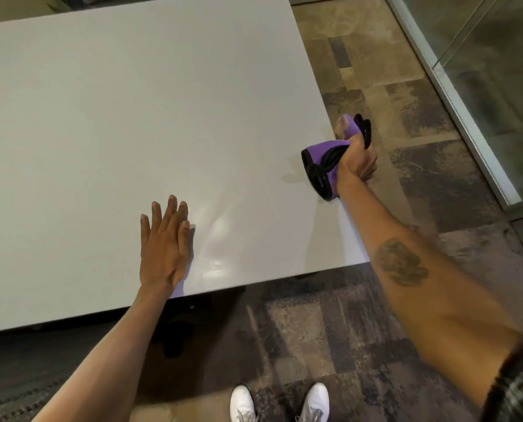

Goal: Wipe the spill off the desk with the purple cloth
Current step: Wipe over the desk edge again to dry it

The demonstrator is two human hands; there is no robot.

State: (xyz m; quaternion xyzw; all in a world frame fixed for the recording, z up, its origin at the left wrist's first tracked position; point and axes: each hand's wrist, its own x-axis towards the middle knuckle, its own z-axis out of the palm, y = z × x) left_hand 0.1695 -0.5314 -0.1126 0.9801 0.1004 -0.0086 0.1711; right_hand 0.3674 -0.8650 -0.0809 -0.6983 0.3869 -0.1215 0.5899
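My right hand [359, 161] grips a bunched purple cloth [324, 161] with black edging at the desk's right edge. The cloth's lower part touches the white desk [132, 117]. A faint wet smear of spill [293, 175] lies just left of the cloth. One end of the cloth sticks up above my fist, with a brownish stain on it. My left hand [164, 243] lies flat, palm down, fingers together, on the desk near its front edge. It holds nothing.
Patterned brown carpet [406, 102] surrounds the desk on the right and in front. A glass wall with a metal frame [467, 102] runs along the far right. My white shoes [278, 403] show at the bottom.
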